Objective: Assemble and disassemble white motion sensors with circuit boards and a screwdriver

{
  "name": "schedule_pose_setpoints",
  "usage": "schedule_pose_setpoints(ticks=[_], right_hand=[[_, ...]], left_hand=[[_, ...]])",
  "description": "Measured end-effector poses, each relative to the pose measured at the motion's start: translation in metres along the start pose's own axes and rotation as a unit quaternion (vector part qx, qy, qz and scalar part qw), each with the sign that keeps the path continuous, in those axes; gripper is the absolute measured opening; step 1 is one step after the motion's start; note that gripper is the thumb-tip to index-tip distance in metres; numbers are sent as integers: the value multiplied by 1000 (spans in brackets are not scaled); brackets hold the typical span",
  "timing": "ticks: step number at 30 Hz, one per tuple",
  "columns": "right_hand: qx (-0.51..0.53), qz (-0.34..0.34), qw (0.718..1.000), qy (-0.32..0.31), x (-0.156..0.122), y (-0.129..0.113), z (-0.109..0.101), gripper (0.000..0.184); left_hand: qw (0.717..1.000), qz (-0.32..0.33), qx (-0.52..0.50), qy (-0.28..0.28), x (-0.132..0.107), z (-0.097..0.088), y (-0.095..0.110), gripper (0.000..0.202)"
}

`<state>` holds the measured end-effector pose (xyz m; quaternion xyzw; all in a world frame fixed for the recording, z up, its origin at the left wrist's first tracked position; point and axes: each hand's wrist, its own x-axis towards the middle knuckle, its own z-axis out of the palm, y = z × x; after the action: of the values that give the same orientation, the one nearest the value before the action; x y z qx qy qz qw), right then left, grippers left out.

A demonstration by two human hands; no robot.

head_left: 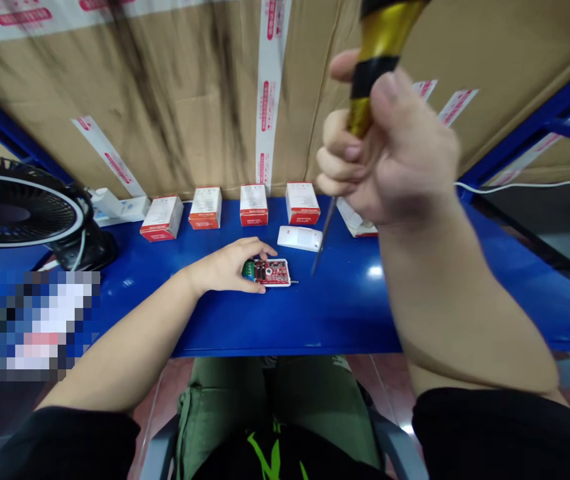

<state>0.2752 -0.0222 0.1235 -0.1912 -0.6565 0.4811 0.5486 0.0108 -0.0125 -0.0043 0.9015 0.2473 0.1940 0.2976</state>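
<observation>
On the blue table (pixel 345 313), my left hand (pixel 235 265) grips a small white housing with a red circuit board (pixel 279 272) in it, thumb on the near edge and fingers on the far edge. A green battery (pixel 249 269) shows at the board's left end, partly under the hand. A thin metal piece sticks out at the right end. Raised high on the right, my right hand (pixel 389 147) is closed around the yellow and black handle of a screwdriver (pixel 389 33). Its thin shaft points down, the tip near the board but apart from it. A white cover (pixel 299 238) lies just behind the board.
Several red and white boxes (pixel 253 205) stand in a row along the cardboard wall (pixel 175 80). Another box (pixel 357 217) lies partly behind my right forearm. A black fan (pixel 15 207) and a white object (pixel 125 210) stand at the left. Blue frame posts flank the table.
</observation>
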Motion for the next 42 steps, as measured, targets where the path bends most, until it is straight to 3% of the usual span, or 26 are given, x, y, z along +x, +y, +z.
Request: schedule_pose_setpoints(ticks=[3,5,7,9,15,18,20,26,29,32,34,37,42], right_hand=[[-108,18,994,4,-11,-10,-15,35],[-201,51,978,-38,-20,-3,-28,34],[-312,89,942,-89,-32,11,-42,30],[-397,121,900,-131,-44,25,-55,26],[-450,235,828,-241,-71,44,-76,14],[-476,245,795,-286,-77,50,-78,4],[-493,238,782,-297,-80,57,-79,8],[-500,254,779,-280,-82,62,-88,16],[-477,244,810,-240,-78,59,-89,21],[-488,160,842,-163,-73,66,-82,21],[-520,125,836,-122,-69,77,-76,19],[-558,139,808,-127,-65,95,-69,19],[-551,172,805,-137,-59,106,-62,24]], left_hand=[[999,-18,9,48,-2,-3,-7,69],[994,-40,40,93,-2,-6,-16,46],[988,-58,84,113,-2,-10,-29,26],[985,-66,120,102,0,-13,-40,26],[984,-51,153,72,12,-8,-48,26],[986,-50,143,69,18,-4,-45,24],[988,-50,124,75,20,-4,-45,23],[988,-81,85,104,8,-17,-37,23],[993,-88,57,63,-2,-27,-22,26],[995,-77,55,20,-7,-30,-5,40],[996,-67,65,-4,-7,-27,3,60],[993,-70,82,-39,-5,-18,7,81],[992,-82,82,-53,-2,-9,5,85]])
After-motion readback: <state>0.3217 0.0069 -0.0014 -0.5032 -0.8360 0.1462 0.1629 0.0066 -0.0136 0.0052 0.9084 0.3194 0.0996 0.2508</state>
